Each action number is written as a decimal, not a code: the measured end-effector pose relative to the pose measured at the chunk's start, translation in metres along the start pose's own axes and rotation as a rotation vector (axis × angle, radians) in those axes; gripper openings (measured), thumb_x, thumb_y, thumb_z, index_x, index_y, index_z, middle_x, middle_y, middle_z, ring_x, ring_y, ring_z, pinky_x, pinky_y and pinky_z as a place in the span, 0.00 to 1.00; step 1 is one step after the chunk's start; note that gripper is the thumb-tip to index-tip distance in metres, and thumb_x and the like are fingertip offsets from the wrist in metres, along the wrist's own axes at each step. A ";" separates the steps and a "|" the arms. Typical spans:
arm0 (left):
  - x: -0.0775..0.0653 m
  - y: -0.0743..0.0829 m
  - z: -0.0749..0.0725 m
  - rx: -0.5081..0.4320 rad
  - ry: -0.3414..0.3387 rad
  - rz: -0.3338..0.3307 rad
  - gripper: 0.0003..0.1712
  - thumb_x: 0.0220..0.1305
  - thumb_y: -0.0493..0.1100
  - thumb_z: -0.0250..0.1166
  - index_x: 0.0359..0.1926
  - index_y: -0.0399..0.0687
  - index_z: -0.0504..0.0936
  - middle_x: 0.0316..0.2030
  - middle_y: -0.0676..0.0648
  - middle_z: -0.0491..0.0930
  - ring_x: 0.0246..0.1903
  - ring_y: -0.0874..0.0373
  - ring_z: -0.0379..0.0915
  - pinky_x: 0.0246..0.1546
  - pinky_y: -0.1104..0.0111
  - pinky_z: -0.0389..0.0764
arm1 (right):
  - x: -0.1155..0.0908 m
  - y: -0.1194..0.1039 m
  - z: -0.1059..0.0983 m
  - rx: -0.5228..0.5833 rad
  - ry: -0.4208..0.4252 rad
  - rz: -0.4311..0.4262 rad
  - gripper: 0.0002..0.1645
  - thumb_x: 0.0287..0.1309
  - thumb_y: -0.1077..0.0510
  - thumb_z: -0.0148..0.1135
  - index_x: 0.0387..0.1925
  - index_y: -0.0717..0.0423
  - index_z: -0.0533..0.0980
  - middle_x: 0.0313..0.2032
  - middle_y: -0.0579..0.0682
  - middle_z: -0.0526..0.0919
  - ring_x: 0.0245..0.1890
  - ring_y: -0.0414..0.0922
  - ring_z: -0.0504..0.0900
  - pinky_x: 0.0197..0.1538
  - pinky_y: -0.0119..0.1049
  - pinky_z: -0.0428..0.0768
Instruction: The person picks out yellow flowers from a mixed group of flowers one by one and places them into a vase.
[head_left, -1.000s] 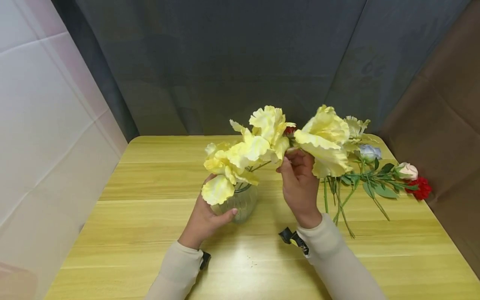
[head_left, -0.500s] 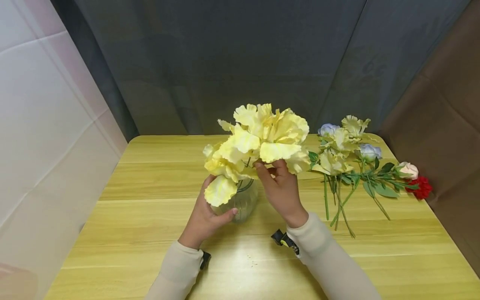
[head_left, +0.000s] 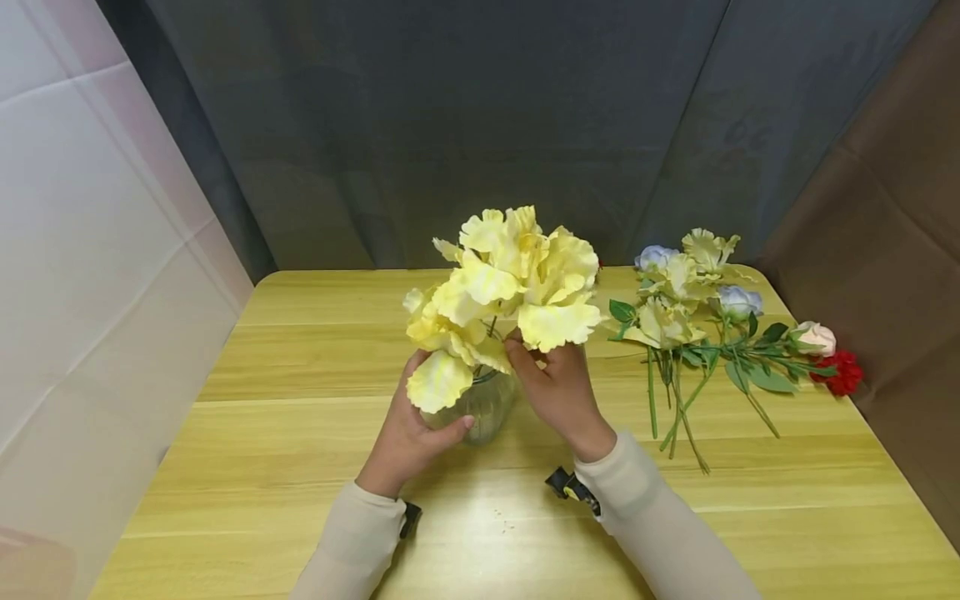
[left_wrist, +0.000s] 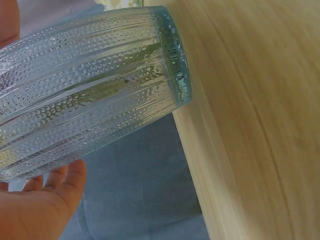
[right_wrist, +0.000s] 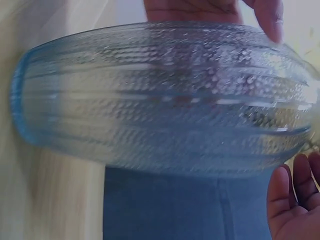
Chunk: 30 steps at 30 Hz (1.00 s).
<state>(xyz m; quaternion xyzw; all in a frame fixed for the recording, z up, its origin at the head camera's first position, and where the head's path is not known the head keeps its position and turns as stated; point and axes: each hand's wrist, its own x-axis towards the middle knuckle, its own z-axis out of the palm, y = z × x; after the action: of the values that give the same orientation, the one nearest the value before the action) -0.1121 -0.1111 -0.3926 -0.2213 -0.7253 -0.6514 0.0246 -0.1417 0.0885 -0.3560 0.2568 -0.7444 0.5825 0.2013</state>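
My left hand (head_left: pixel 401 442) grips the side of a clear ribbed glass vase (head_left: pixel 489 410) standing on the table. In the left wrist view, its fingers (left_wrist: pixel 72 187) and thumb lie on either side of the bumpy glass (left_wrist: pixel 90 85). Yellow ruffled flowers (head_left: pixel 442 333) rise from the vase mouth and partly hide it. At the right of the mouth, my right hand (head_left: pixel 561 392) holds a yellow flower (head_left: pixel 561 292) just below its bloom; petals cover the pinch point. The right wrist view has curled fingers (right_wrist: pixel 300 195) beside the vase's upper end, stem not clearly visible.
To the right on the wooden table (head_left: pixel 300 467) lies a pile of loose flowers: yellow blooms (head_left: pixel 667 321), a blue rose (head_left: pixel 738 302), a pink rose (head_left: pixel 813 339) and a red flower (head_left: pixel 842 372), with green stems pointing toward me. A dark curtain (head_left: pixel 450 125) hangs behind.
My right hand has carried the yellow flower left from beside the pile to the vase mouth, and its bloom has dropped slightly and tilted forward. The left hand stays on the vase.
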 end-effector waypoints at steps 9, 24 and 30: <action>-0.001 -0.002 -0.001 0.005 0.003 -0.015 0.49 0.46 0.33 0.71 0.66 0.48 0.54 0.59 0.46 0.67 0.57 0.53 0.64 0.59 0.47 0.64 | -0.021 0.014 -0.042 -0.147 -0.119 0.294 0.06 0.65 0.62 0.51 0.39 0.56 0.74 0.19 0.47 0.72 0.07 0.37 0.56 0.16 0.33 0.66; 0.000 -0.003 -0.001 -0.009 -0.006 -0.006 0.49 0.46 0.32 0.71 0.67 0.49 0.53 0.60 0.45 0.66 0.57 0.52 0.64 0.59 0.48 0.65 | -0.015 0.115 -0.212 -0.771 -0.079 0.443 0.19 0.68 0.48 0.43 0.40 0.57 0.74 0.32 0.57 0.79 0.26 0.50 0.71 0.31 0.47 0.70; 0.000 -0.002 -0.002 -0.011 -0.002 -0.019 0.51 0.46 0.32 0.71 0.67 0.51 0.53 0.60 0.47 0.66 0.58 0.54 0.64 0.59 0.49 0.65 | -0.005 0.141 -0.264 -0.901 -0.149 0.525 0.16 0.67 0.55 0.42 0.37 0.63 0.72 0.26 0.59 0.76 0.23 0.52 0.70 0.26 0.46 0.68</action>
<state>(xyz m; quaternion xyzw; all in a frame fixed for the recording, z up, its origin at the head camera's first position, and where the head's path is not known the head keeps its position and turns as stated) -0.1132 -0.1136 -0.3947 -0.2152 -0.7236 -0.6556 0.0165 -0.2247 0.3720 -0.4039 -0.0095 -0.9727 0.2156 0.0857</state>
